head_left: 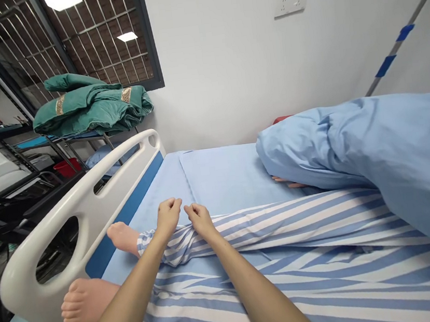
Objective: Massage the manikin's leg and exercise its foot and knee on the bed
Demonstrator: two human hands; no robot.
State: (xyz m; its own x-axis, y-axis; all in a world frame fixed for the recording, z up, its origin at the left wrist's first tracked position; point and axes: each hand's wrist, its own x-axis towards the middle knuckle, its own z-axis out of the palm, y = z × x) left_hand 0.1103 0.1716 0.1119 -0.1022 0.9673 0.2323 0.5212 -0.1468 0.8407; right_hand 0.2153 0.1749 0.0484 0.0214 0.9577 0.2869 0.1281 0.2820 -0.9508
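My left hand (168,216) and my right hand (200,219) are close together above the far trouser leg (262,224), blue-and-white striped. Both have curled, closed fingers, the tips pointing toward each other with a small gap between. Striped cloth is bunched just under my wrists; whether any is pinched in my fingers is hidden. Out of the cuff, left of my hands, comes a smooth, manikin-like foot (123,238). The nearer foot (87,302) lies beside my left forearm. My right forearm crosses the nearer trouser leg (313,295).
A light blue sheet (224,173) covers the bed. The white footboard (82,211) borders it on the left. A blue quilt (315,143) is heaped at right, with fingers (290,182) showing under its edge. Green folded bedding (90,105), a wheelchair (28,205) and shelves stand beyond the footboard.
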